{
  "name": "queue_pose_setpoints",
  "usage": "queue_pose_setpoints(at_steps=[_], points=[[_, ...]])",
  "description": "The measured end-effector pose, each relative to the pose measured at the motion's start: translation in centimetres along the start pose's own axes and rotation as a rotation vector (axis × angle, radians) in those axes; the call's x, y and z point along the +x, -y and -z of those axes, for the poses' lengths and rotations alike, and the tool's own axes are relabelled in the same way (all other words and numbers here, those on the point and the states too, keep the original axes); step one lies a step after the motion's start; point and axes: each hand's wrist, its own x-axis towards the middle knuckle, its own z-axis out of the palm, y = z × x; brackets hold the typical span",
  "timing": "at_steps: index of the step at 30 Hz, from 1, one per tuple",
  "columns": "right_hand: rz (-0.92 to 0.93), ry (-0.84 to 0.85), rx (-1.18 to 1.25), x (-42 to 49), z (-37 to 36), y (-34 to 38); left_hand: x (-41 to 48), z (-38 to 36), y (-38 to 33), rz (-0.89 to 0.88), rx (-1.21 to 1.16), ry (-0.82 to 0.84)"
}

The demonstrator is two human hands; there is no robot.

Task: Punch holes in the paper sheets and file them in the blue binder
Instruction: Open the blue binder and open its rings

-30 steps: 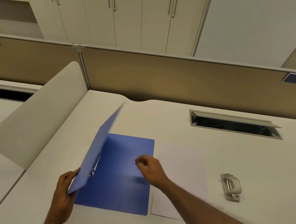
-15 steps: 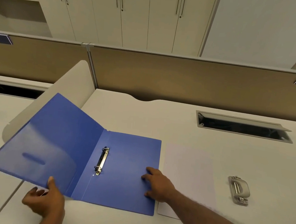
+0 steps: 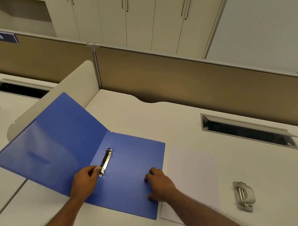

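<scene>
Blue binder (image 3: 131, 168): open flat
Rings (image 3: 105, 162): long axis runs away, at left hand (image 3: 85, 181) fingertips (loosely curled, gripping nothing)
Right hand (image 3: 161, 185): spread, pressing back cover
Paper (image 3: 193, 176): just right

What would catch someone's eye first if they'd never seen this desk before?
The open blue binder lying on the white desk, with the left hand at its metal ring clip and the right hand pressing its right half. To its right lie white paper sheets and a grey hole punch.
</scene>
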Motion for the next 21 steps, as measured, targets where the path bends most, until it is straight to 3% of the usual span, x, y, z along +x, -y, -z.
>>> queue_pose_setpoints(at_steps=[6,11,21], points=[[0.005,0.078,-0.141,1.5,1.2,0.8,2.3,-0.6,0.0,0.152,-0.024,0.040],[0.020,0.089,-0.167,3.6,2.2,2.7,3.3,-0.7,0.9,0.165,-0.024,0.095],[0.092,0.217,0.325,7.5,2.8,10.4,4.4,-0.6,2.0,0.102,0.005,0.206]])
